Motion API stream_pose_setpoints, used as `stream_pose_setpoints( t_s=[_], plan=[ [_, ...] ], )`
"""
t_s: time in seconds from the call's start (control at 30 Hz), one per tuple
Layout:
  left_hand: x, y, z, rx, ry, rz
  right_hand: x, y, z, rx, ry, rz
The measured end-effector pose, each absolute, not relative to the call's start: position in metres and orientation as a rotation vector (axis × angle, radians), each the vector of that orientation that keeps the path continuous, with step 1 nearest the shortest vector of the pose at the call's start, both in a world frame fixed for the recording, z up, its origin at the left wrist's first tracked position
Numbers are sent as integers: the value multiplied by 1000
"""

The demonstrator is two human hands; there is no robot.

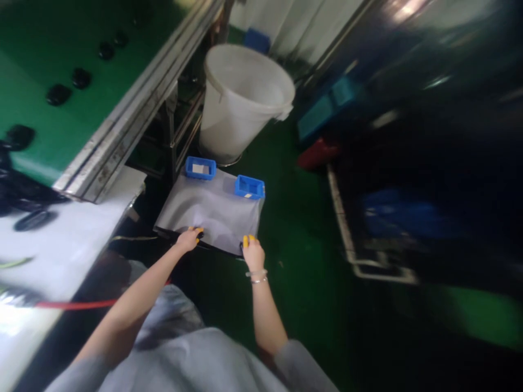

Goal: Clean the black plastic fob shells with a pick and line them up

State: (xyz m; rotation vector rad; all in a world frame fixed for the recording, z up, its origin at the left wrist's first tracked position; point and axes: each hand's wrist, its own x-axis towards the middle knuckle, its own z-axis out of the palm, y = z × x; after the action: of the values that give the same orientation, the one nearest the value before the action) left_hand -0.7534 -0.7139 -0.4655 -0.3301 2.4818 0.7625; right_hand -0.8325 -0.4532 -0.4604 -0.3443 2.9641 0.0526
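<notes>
My left hand (188, 240), with yellow covers on some fingertips, is closed around a small glossy black piece (200, 235). Closed too is my right hand (254, 253), also in yellow fingertip covers; a dark piece (242, 247) shows at its inner side, partly hidden by the fingers. Both hands are at the near, black-edged side of a grey-topped surface (220, 209). At its far side stand two small blue bins (200, 175) (249, 195), one left with a pale label inside, one right. Blur hides the black pieces' exact kind.
A large white bucket (241, 120) stands beyond the grey surface. On the left, a green conveyor belt (49, 141) carries several black pieces (59, 95) beside a white table (81, 234). A blurred pale metal frame (341, 218) stands on the right over green floor (298, 234).
</notes>
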Motion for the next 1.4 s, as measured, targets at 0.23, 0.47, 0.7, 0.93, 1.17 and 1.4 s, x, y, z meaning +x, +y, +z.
stream_pose_setpoints(
  t_s=[0.23,0.47,0.7,0.93,1.17,1.4],
  plan=[
    [-749,-710,-473,-357,2479,781,-822,-499,-488,-489,3021,-31],
    [-743,-710,-474,-382,2485,805,-813,-482,-491,-541,3004,-109],
    [-741,-709,-474,-400,2486,826,-811,-473,-485,-560,2929,-72],
    [-740,-709,-470,-423,2478,861,-816,-484,-470,-567,2849,40],
    [-741,-708,-466,-454,2452,857,-815,-498,-471,-512,2792,78],
    [-740,-702,-454,-527,2497,902,-825,-491,-463,-475,2750,-144]
  ],
)
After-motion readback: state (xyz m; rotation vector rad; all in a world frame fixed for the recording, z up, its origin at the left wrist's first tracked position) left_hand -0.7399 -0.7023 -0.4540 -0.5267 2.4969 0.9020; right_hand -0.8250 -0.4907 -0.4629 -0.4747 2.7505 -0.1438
